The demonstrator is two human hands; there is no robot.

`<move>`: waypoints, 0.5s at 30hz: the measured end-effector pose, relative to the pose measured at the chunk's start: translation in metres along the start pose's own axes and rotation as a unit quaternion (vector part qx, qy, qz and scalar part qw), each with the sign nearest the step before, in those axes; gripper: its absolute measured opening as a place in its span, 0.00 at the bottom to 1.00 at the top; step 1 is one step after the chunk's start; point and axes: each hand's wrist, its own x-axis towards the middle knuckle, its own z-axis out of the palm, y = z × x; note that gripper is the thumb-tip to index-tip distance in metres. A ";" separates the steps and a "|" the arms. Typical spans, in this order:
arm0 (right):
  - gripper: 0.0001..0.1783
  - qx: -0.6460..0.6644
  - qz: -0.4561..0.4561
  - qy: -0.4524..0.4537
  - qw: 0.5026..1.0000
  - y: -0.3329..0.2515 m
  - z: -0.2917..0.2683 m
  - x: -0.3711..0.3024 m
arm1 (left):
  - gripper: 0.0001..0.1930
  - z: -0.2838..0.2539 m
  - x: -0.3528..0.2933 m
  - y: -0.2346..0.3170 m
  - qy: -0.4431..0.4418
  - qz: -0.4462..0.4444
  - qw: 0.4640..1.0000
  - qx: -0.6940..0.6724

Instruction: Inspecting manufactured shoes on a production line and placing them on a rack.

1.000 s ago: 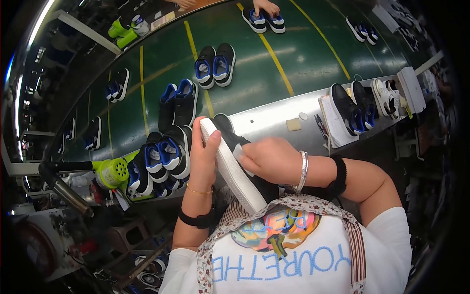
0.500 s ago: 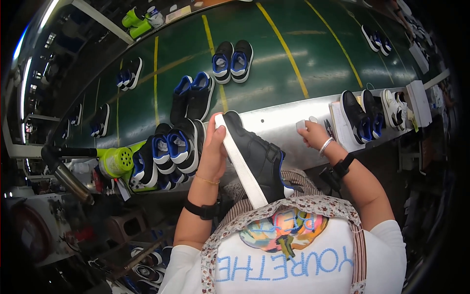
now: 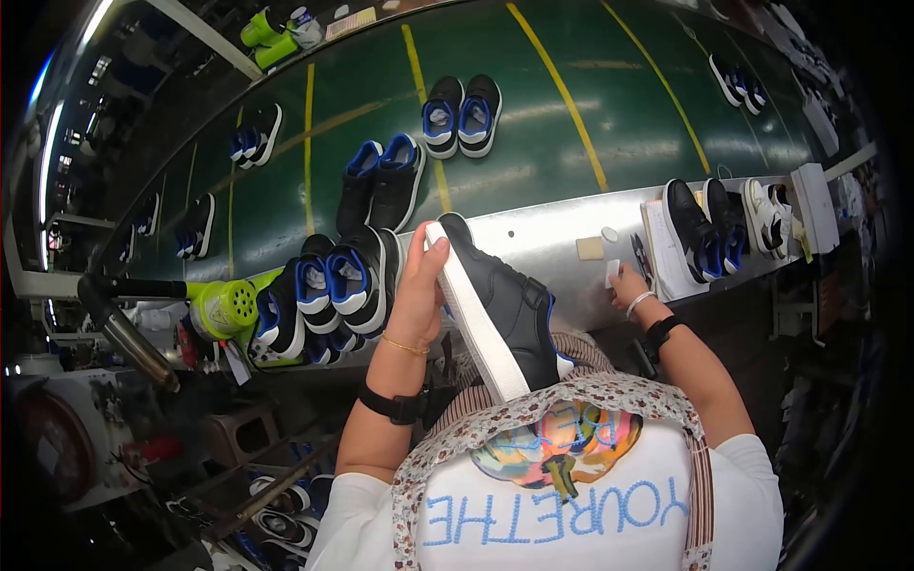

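My left hand (image 3: 421, 285) is closed around the toe end of a black shoe (image 3: 505, 309) with a strap and blue lining. The shoe is tipped on its side, its white sole edge turned to the left and its heel against my apron. My right hand (image 3: 628, 288) pinches a small white piece (image 3: 612, 274) over the metal ledge, apart from the shoe. Just beyond that hand, a tan square pad (image 3: 590, 248) and a small white round piece (image 3: 609, 234) lie on the ledge.
Black shoes (image 3: 347, 281) are crowded on the left beside a green hot-air tool (image 3: 226, 309). More pairs (image 3: 462, 116) sit on the green, yellow-striped bench (image 3: 557, 143). At the right are papers (image 3: 666, 252), pens (image 3: 643, 255), black shoes (image 3: 692, 228) and white shoes (image 3: 767, 217).
My right hand has moved right and nearer to me with the white piece, uncovering the tan pad. The shoe in my left hand has turned slightly, showing more of its white sole.
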 end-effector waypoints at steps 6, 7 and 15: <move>0.32 -0.087 -0.223 -0.034 0.970 -0.048 -0.009 -0.051 | 0.28 -0.003 0.005 -0.001 -0.015 0.049 0.997 -0.057; 0.33 0.068 -0.210 -0.210 0.952 -0.072 -0.014 -0.072 | 0.29 -0.004 0.006 0.001 -0.054 0.057 0.990 -0.118; 0.23 0.357 -0.292 -0.468 0.754 -0.137 0.005 -0.135 | 0.36 0.018 0.029 -0.006 -0.178 0.100 0.968 -0.144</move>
